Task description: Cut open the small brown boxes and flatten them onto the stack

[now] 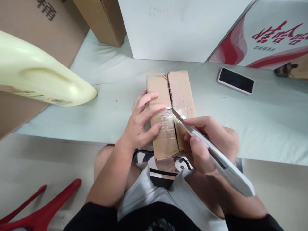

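A small brown cardboard box (160,144) stands near the front edge of the covered surface, its two top flaps meeting along a centre seam. Clear tape (167,119) crosses that seam, wrinkled and shiny. My left hand (141,120) rests over the box's left side, fingers spread and open, with thumb and fingertips pressing on the left flap. Wrapped round a white utility knife (226,168), my right hand (211,138) is closed. The knife's blade is out, and its tip touches the seam at the tape. Part of the right fingers is hidden behind the knife.
A phone (236,81) lies at the right. Behind stand a white box (168,32), a red-and-white carton (264,41) and a tall brown box (103,22). A pale yellow bottle (48,73) juts in from the left. Red legs (48,205) show at lower left.
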Demonstrator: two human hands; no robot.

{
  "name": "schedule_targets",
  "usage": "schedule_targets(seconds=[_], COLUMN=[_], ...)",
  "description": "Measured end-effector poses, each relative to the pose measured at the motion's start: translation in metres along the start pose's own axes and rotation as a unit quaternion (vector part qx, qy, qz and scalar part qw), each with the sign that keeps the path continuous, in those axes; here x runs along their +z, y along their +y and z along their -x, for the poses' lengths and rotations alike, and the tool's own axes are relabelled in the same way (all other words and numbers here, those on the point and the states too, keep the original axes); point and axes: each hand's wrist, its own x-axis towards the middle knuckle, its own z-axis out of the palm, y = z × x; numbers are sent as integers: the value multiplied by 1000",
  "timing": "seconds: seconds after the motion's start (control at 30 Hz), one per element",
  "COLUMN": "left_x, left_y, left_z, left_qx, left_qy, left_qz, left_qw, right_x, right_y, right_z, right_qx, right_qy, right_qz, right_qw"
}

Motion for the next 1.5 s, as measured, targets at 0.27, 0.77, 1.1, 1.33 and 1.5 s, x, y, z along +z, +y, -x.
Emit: schedule_targets(seconds=[0.27, 0.77, 1.1, 1.33, 1.5], left_x=[2, 3, 4, 4, 3], left_y=[0, 2, 2, 2, 2], left_z=[0, 0, -1, 0, -1], left_qx=[-14, -14, -31, -13, -30], left_qy=[4, -1, -11, 0, -11], left_qz=[1, -21, -35, -30, -32], left_qw=[1000, 1000, 999, 999, 999], right_x=[1, -2, 0, -2, -1], right_y=[-3, -9, -5, -10, -7], right_z=[-4, -10, 0, -5, -10], right_qx=[-13, -13, -43, -16, -45], right_qy=[-13, -31, 18, -21, -38], right_qz=[20, 53, 62, 54, 62], right_qw=[1000, 998, 997, 998, 996])
